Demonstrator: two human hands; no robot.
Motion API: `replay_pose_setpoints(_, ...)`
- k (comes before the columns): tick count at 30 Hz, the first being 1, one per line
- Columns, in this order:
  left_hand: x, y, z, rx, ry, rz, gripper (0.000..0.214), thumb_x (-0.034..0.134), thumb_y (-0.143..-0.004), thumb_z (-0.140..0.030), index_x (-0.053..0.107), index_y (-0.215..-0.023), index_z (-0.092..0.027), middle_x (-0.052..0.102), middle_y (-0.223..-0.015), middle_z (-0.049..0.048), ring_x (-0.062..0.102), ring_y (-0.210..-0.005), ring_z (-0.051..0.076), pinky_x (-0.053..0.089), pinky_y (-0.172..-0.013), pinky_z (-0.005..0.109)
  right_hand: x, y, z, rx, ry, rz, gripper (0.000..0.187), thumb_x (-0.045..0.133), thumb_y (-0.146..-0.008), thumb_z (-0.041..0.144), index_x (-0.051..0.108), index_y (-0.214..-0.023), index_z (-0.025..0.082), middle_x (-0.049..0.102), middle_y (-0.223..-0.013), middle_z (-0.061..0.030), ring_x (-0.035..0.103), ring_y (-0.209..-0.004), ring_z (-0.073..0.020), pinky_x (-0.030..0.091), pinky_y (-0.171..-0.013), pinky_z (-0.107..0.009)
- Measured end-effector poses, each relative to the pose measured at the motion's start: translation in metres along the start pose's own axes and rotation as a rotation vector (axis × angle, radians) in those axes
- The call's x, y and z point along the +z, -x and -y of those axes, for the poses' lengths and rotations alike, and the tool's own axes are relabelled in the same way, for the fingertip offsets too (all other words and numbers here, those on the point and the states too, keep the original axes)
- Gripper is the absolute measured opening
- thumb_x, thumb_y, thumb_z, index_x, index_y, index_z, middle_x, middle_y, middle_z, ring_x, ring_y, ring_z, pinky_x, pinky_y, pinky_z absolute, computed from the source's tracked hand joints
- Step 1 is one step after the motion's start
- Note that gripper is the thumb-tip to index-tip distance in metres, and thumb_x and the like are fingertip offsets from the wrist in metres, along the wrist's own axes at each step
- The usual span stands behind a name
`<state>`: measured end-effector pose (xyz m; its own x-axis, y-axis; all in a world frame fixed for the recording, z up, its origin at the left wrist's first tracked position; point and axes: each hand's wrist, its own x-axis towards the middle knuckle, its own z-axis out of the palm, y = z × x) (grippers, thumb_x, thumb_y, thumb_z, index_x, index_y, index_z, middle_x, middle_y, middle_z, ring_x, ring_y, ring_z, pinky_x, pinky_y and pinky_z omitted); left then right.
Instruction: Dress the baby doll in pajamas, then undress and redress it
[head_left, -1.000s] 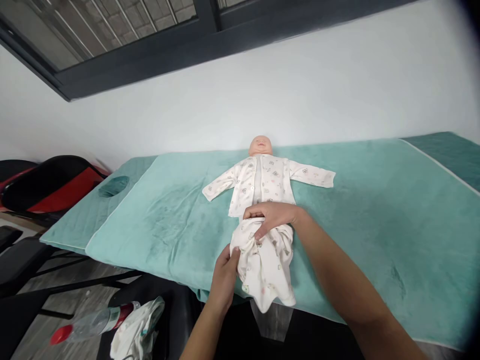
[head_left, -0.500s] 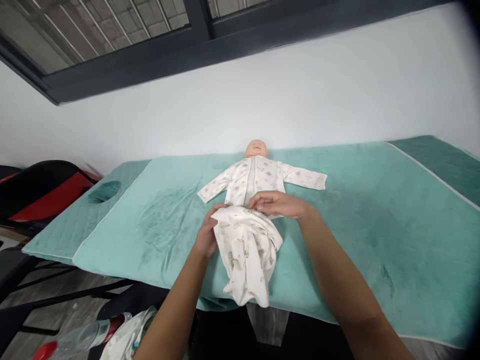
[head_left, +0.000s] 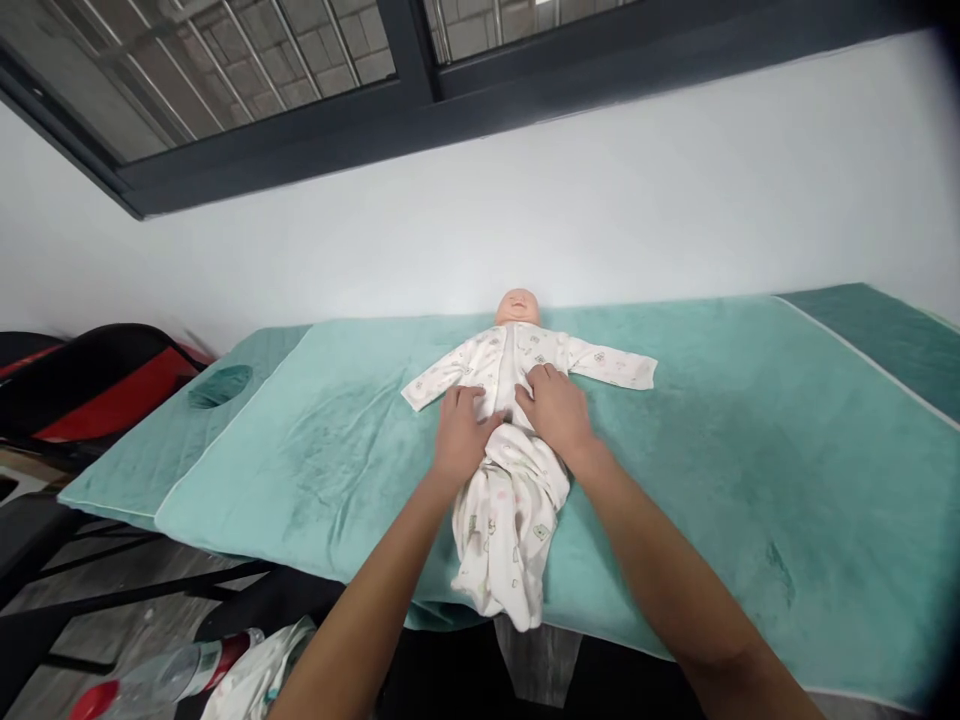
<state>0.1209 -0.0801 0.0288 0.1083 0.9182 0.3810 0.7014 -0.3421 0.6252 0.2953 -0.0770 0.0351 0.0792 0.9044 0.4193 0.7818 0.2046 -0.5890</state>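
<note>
Shows, over the green bed [head_left: 720,480], a left hand [head_left: 463,435] and a right hand [head_left: 556,408], both bare, with slim fingers and narrow wrists. Has forearms [head_left: 660,560] also bare and smooth, broader farther from the wrists. Seems to wear black trousers [head_left: 450,670], below the near edge of the bed, too dark for telling seams.

Teal-covered bed [head_left: 742,480] | hole [head_left: 220,387] near left end | on it: face-up doll [head_left: 517,308], printed jacket [head_left: 486,358], bunched printed cloth [head_left: 510,520]

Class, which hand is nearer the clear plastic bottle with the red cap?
Left. The left hand is beyond the bottle, to its right; the right hand lies farther right.
</note>
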Motion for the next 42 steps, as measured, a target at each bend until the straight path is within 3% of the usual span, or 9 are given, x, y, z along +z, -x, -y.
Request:
replay_pose_setpoints(6, -0.008, -0.030, 0.006, -0.115, 0.079, -0.094, 0.012, 0.058, -0.085, -0.032, 0.060, -0.087, -0.021, 0.059, -0.086, 0.0026, 0.056, -0.084, 0.019, 0.044, -0.082, 0.033, -0.027, -0.024, -0.049, 0.244, -0.521, -0.138, 0.031, 0.044, -0.090, 0.045, 0.035, -0.071, 0.021, 0.037, -0.066, 0.0036, 0.040, -0.064, -0.0119, 0.036, -0.062, -0.023)
replay_pose_setpoints(10, -0.028, -0.039, 0.045, -0.557, 0.405, -0.350, 0.018, 0.058, -0.080, -0.035, 0.055, -0.086, -0.019, 0.053, -0.075, -0.0015, 0.050, -0.065, 0.013, 0.041, -0.062, 0.026, -0.062, -0.030, -0.099, 0.472, -0.314, -0.294, 0.025, 0.049, -0.085, 0.040, 0.040, -0.071, 0.021, 0.041, -0.067, 0.0023, 0.041, -0.066, -0.0144, 0.036, -0.065, -0.027)
replay_pose_setpoints(14, -0.040, -0.020, 0.073, -0.595, 0.322, -0.455, 0.024, 0.067, -0.070, -0.025, 0.056, -0.091, -0.019, 0.056, -0.089, 0.0020, 0.055, -0.080, 0.015, 0.045, -0.070, 0.026, -0.067, -0.027, -0.104, 0.402, -0.025, -0.477, 0.013, 0.056, -0.081, 0.025, 0.054, -0.090, 0.016, 0.057, -0.097, -0.0086, 0.050, -0.087, -0.0193, 0.041, -0.083, -0.034)
replay_pose_setpoints(20, -0.045, 0.018, 0.052, -0.287, 0.481, 0.276, 0.030, 0.068, -0.081, -0.041, 0.063, -0.104, -0.022, 0.060, -0.116, 0.0070, 0.060, -0.104, 0.021, 0.050, -0.090, 0.035, -0.025, -0.014, -0.041, -0.182, -0.292, 0.092, 0.022, 0.065, -0.087, 0.039, 0.067, -0.078, 0.019, 0.064, -0.083, -0.0019, 0.056, -0.078, -0.0148, 0.045, -0.073, -0.027)
replay_pose_setpoints(23, -0.053, 0.025, 0.036, -0.098, 0.425, 0.479, 0.025, 0.070, -0.082, -0.040, 0.064, -0.100, -0.023, 0.048, -0.135, 0.0091, 0.050, -0.127, 0.025, 0.047, -0.102, 0.037, -0.021, -0.008, -0.025, -0.406, -0.323, 0.201, 0.021, 0.071, -0.084, 0.042, 0.073, -0.077, 0.023, 0.066, -0.103, -0.0045, 0.055, -0.105, -0.0207, 0.043, -0.093, -0.035)
replay_pose_setpoints(30, -0.064, 0.026, 0.009, 0.291, 0.062, 0.535, 0.010, 0.058, -0.091, -0.027, 0.057, -0.084, -0.020, 0.040, -0.151, 0.0082, 0.038, -0.141, 0.025, 0.036, -0.114, 0.040, -0.022, -0.001, -0.016, -0.547, -0.308, 0.532, 0.029, 0.070, -0.082, 0.056, 0.075, -0.071, 0.030, 0.061, -0.132, 0.0045, 0.033, -0.143, -0.0269, 0.000, -0.120, -0.057)
replay_pose_setpoints(36, -0.048, 0.024, 0.000, 0.108, 0.084, 0.231, 0.011, 0.055, -0.093, -0.032, 0.055, -0.091, -0.021, 0.068, -0.103, 0.0052, 0.064, -0.094, 0.018, 0.050, -0.086, 0.033, -0.030, -0.001, -0.013, -0.549, -0.348, 0.670, 0.022, 0.074, -0.079, 0.045, 0.072, -0.068, 0.026, 0.061, -0.134, 0.0033, 0.031, -0.145, -0.0284, -0.010, -0.119, -0.059)
replay_pose_setpoints(39, -0.050, 0.021, -0.007, 0.108, 0.131, 0.405, 0.015, 0.061, -0.089, -0.036, 0.063, -0.095, -0.022, 0.066, -0.103, 0.0059, 0.061, -0.094, 0.019, 0.050, -0.084, 0.032, -0.039, 0.000, -0.010, -0.493, -0.483, 0.633, 0.019, 0.071, -0.082, 0.039, 0.068, -0.071, 0.022, 0.064, -0.130, 0.0006, 0.043, -0.137, -0.0264, 0.002, -0.121, -0.057)
replay_pose_setpoints(42, -0.058, 0.019, -0.014, 0.180, 0.153, 0.627, 0.012, 0.066, -0.085, -0.035, 0.068, -0.087, -0.023, 0.063, -0.114, 0.0071, 0.055, -0.112, 0.024, 0.045, -0.097, 0.035, -0.041, 0.003, -0.006, -0.318, -0.758, 0.576, 0.020, 0.062, -0.088, 0.038, 0.066, -0.080, 0.020, 0.069, -0.115, -0.0047, 0.061, -0.112, -0.0215, 0.039, -0.106, -0.043)
